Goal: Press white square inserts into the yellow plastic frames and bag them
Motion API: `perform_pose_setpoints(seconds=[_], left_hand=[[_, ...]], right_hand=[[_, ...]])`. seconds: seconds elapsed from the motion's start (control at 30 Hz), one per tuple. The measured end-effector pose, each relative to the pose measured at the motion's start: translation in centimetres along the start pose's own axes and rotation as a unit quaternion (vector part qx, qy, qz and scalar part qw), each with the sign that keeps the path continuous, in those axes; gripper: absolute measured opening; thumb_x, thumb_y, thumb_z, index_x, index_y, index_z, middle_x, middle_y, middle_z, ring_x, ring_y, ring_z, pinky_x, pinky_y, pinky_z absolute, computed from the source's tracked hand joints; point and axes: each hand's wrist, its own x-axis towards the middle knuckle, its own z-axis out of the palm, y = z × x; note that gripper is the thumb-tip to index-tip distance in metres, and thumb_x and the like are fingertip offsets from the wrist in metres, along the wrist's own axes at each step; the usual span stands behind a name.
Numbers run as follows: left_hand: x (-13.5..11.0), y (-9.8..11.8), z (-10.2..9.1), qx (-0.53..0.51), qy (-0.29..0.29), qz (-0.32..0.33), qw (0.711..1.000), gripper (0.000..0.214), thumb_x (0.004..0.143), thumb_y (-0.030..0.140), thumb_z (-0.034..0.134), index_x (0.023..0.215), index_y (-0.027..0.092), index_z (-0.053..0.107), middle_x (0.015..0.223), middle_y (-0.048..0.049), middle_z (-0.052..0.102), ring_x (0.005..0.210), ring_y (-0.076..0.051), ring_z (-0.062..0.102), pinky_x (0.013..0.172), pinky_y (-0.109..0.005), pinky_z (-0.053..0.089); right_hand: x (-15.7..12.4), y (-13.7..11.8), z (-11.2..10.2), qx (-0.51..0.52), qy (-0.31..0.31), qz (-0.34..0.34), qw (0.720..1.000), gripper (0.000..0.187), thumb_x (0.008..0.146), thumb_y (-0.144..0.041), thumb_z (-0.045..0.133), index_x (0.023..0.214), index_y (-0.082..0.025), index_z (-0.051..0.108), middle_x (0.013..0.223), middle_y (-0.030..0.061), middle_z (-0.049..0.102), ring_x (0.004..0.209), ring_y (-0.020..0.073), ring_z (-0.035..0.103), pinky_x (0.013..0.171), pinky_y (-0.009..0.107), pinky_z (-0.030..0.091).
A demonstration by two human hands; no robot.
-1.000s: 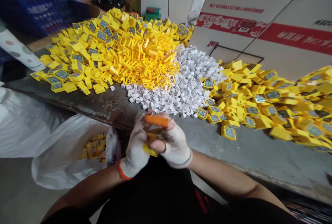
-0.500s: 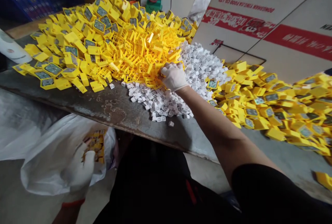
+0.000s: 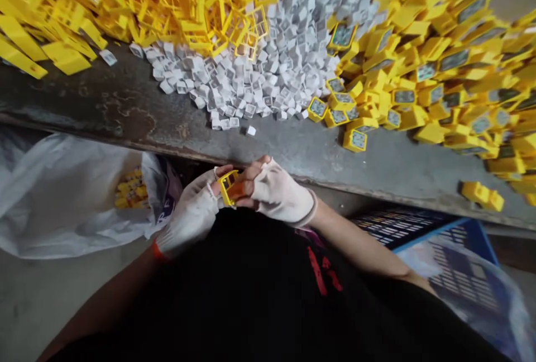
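The left hand (image 3: 192, 211) and right hand (image 3: 278, 189), both in white fingerless gloves, pinch a small yellow plastic square frame (image 3: 228, 187) and an orange piece (image 3: 237, 190) below the near edge of a grey worktop (image 3: 125, 105). Heaps of white plastic cubes (image 3: 268, 77) and yellow plastic blocks (image 3: 419, 71) lie on the far side, with a white plastic sack (image 3: 62, 194) to the near left.

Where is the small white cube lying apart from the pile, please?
In the head view, the small white cube sits alone on the grey worktop, just below the white pile and above the person's right hand.
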Motion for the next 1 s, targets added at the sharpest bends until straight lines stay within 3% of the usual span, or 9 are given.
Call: perform_pose_setpoints(seconds=[0.07,0.17,0.27,0.37,0.5,0.63,0.73,0.9,1.0], left_hand=[[-0.1,-0.2,0.1,-0.004,0.024,-0.012,1.0,0.035,0.084,0.037,0.104,0.11,0.019,0.089,0.102,-0.0096,0.091,0.082,-0.027,0.087,0.065,-0.034,0.07],[0.0,0.2,0.7,0.001,0.063,-0.021,0.998,0.023,0.097,0.037,0.088,0.111,0.019,0.086,0.102,-0.0106,0.09,0.078,-0.028,0.086,0.059,-0.035,0.068],[0.0,0.7,1.5,0.004,0.082,-0.011,0.997,0.02,0.106,0.033,0.072,0.114,0.018,0.083,0.104,-0.0106,0.088,0.077,-0.026,0.085,0.058,-0.033,0.066],[-0.1,0.8,2.1,0.002,0.072,-0.009,0.997,0.017,0.105,0.032,0.075,0.112,0.018,0.082,0.105,-0.0097,0.087,0.081,-0.026,0.084,0.056,-0.03,0.064],[0.1,0.6,2.8,0.003,0.04,-0.004,0.999,0.018,0.099,0.029,0.088,0.114,0.019,0.085,0.109,-0.0072,0.087,0.084,-0.024,0.084,0.059,-0.029,0.066],[0.5,0.2,3.5,0.003,-0.023,-0.001,1.0,0.026,0.096,0.036,0.097,0.115,0.021,0.087,0.112,-0.0065,0.087,0.087,-0.022,0.084,0.064,-0.028,0.069],[0.6,-0.2,3.4,-0.002,-0.049,0.001,0.999,0.034,0.091,0.037,0.103,0.117,0.021,0.087,0.11,-0.0064,0.087,0.088,-0.022,0.083,0.065,-0.027,0.07],[0.3,-0.6,2.2,-0.016,-0.043,-0.012,0.999,0.041,0.089,0.038,0.105,0.119,0.018,0.086,0.107,-0.0081,0.087,0.087,-0.022,0.083,0.065,-0.026,0.069],[0.1,-0.4,1.7,-0.031,-0.047,-0.007,0.998,0.04,0.089,0.039,0.104,0.118,0.019,0.084,0.105,-0.0066,0.086,0.083,-0.022,0.082,0.062,-0.027,0.068]], right_hand=[[-0.5,2.9,-0.2,0.02,0.056,0.066,0.996,0.024,0.118,-0.046,0.067,0.125,-0.03,0.084,0.116,0.0071,0.087,0.103,0.0253,0.08,0.095,0.043,0.062],[0.7,7.6,-0.7,-0.045,0.111,0.188,0.975,0.035,0.109,-0.034,0.077,0.143,-0.026,0.082,0.131,0.0144,0.086,0.117,0.0339,0.08,0.102,0.051,0.062],[2.3,9.9,-0.4,-0.071,0.096,0.214,0.969,0.032,0.101,-0.024,0.08,0.132,-0.025,0.086,0.13,0.0144,0.085,0.122,0.0368,0.078,0.11,0.057,0.059],[2.1,9.0,0.3,0.009,0.146,0.175,0.974,0.017,0.104,-0.031,0.08,0.119,-0.025,0.086,0.115,0.0092,0.087,0.11,0.0308,0.079,0.105,0.05,0.063],[-0.3,5.3,0.8,0.159,0.249,0.11,0.949,0.03,0.109,-0.057,0.082,0.116,-0.028,0.085,0.104,0.0032,0.088,0.093,0.0244,0.081,0.091,0.042,0.066],[-1.6,2.7,1.3,0.114,0.301,0.069,0.944,0.024,0.111,-0.055,0.081,0.117,-0.033,0.087,0.109,0.003,0.092,0.095,0.0253,0.083,0.096,0.047,0.063],[-1.6,2.2,1.6,0.056,0.303,0.038,0.951,0.022,0.115,-0.054,0.075,0.117,-0.036,0.087,0.113,0.0031,0.093,0.103,0.0274,0.083,0.098,0.049,0.062],[-1.1,2.3,1.8,0.041,0.234,0.04,0.971,0.042,0.122,-0.062,0.056,0.12,-0.033,0.087,0.116,0.0049,0.093,0.104,0.0258,0.082,0.095,0.048,0.061],[-0.6,2.0,2.2,0.047,0.22,0.039,0.974,0.038,0.122,-0.057,0.059,0.122,-0.032,0.088,0.113,0.0051,0.092,0.105,0.0257,0.081,0.097,0.048,0.06]])
